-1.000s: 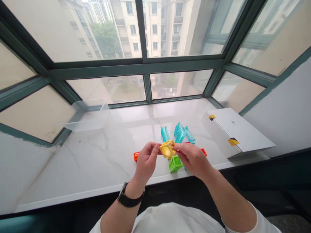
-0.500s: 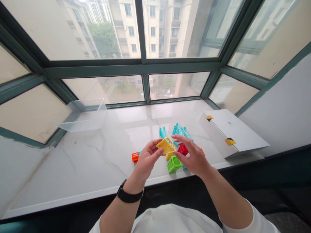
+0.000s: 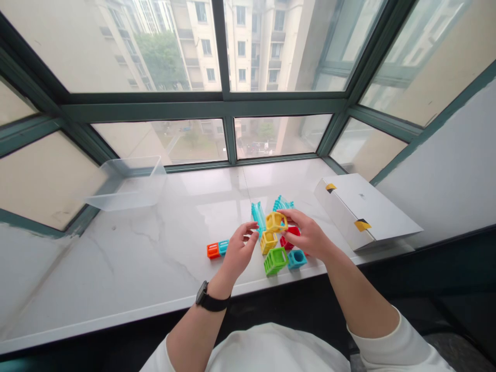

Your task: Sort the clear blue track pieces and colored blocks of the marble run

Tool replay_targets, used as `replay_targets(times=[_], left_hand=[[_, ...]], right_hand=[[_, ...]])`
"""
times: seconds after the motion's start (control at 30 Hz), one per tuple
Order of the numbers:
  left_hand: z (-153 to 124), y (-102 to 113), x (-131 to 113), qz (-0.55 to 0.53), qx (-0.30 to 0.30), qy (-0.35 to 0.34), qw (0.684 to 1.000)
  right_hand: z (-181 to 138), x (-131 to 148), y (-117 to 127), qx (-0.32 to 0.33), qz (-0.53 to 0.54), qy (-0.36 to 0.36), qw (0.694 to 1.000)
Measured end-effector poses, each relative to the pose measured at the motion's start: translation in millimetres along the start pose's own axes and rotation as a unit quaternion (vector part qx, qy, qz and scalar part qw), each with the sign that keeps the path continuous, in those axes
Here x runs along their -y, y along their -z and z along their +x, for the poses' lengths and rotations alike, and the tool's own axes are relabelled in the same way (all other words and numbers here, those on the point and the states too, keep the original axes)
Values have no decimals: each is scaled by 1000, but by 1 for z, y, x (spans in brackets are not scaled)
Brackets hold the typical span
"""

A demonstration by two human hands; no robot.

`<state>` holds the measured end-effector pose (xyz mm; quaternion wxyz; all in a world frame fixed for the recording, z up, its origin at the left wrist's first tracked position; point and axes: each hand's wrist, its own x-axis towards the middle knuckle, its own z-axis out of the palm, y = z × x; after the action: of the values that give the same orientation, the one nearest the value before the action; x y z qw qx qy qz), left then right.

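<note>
**At the window sill (image 3: 116,258): a yellow frame block (image 3: 276,222) in the right hand (image 3: 306,235), the left hand (image 3: 238,253) open beside it**

Dark green window frames (image 3: 205,109) fill the far side, with pale apartment buildings (image 3: 240,46) beyond the glass and the white veined sill running below them. Well off at 10 o'clock from the hands sits a clear plastic tub (image 3: 126,184). At 3 o'clock lies a white box (image 3: 360,212) with yellow-and-black tape on it.

The hands are apart, but only just. The right hand's fingers close on the right side of the yellow frame block, which seems held clear of the sill. The left hand is open and empty, its fingers spread just short of the block, with a black watch (image 3: 211,302) on the wrist behind it. From the left hand, the block lies at about 2 o'clock; the right hand is the nearer, being on it. The block is roughly square, so no long axis shows.

Under it, at 6 o'clock, stands a second yellow block (image 3: 268,242); whether they touch is hard to tell. A red block (image 3: 289,237) sits at 4 o'clock, with a green frame block (image 3: 276,261) and a teal block (image 3: 297,259) nearer the sill's edge. An orange block (image 3: 213,250) and a blue block (image 3: 223,247) sit side by side at 9 o'clock from the left hand. A teal track piece (image 3: 258,216) points toward 11 o'clock, and a curved teal track piece (image 3: 282,204) lies behind the held block.
</note>
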<state>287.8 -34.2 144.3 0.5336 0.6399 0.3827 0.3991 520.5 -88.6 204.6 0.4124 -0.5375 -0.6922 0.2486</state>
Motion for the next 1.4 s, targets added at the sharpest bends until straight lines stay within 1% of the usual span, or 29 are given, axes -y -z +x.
replay_targets(times=[0.07,0.17,0.27,0.37,0.47,0.73,1.1,1.4], left_hand=[[0,-2,18,63,7,-23,998],[0,-9,40,92,27,-56,994],[3,-17,56,106,39,-79,990],[8,-22,63,108,50,-82,989],[10,-24,65,92,54,-78,991],[12,-26,64,68,49,-51,995],[12,-26,70,80,52,-66,993],[12,-24,61,68,68,-86,992]], right_hand=[[1,-16,0,-1,-37,-12,999],[2,-34,-3,26,-81,-24,996],[3,-40,-8,51,-98,-24,994],[2,-42,-10,63,-110,-15,992],[1,-45,-10,78,-114,-10,990],[-1,-51,-15,89,-116,-25,989],[1,-58,-18,96,-114,-19,989],[1,-58,-18,104,-118,-20,987]])
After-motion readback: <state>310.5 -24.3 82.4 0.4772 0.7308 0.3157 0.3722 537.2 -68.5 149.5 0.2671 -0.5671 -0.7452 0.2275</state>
